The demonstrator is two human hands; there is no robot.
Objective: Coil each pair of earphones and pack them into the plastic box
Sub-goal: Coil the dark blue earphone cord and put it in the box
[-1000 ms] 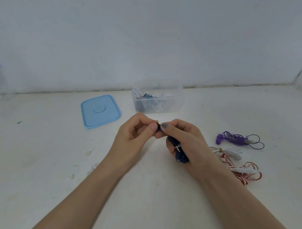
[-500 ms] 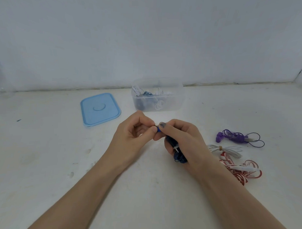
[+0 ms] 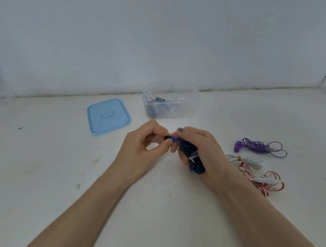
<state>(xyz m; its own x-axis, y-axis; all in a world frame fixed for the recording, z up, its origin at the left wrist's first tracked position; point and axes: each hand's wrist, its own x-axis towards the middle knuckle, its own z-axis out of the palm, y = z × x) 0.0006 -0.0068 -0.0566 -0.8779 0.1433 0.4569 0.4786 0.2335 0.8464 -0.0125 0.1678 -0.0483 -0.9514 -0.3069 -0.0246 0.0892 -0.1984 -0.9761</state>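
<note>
While the right hand (image 3: 204, 151) curls its fingers round a coiled bundle of dark blue earphones (image 3: 193, 158), held just above the white table (image 3: 44, 174), the left hand (image 3: 142, 150) pinches the black tip of a blue earbud (image 3: 171, 138) between thumb and forefinger, its other fingers curled in toward the palm. The earbud sticks out of the bundle at the right hand's forefinger, so the 2 hands nearly touch there. A white tie (image 3: 193, 156) crosses the middle of the bundle.

Beyond the hands, near the wall, stands the clear plastic box (image 3: 189, 105), open, with several coiled earphones already inside, white and bluish ones among them. Its light blue lid (image 3: 108, 116) lies flat on the table just to the left of it.

To the right of the right hand lie 3 more pairs: purple earphones (image 3: 258, 147) farthest back, white earphones (image 3: 248, 160) bound with a small band in the middle, and red-and-white earphones (image 3: 266, 182) nearest, the last 2 touching or overlapping.
</note>
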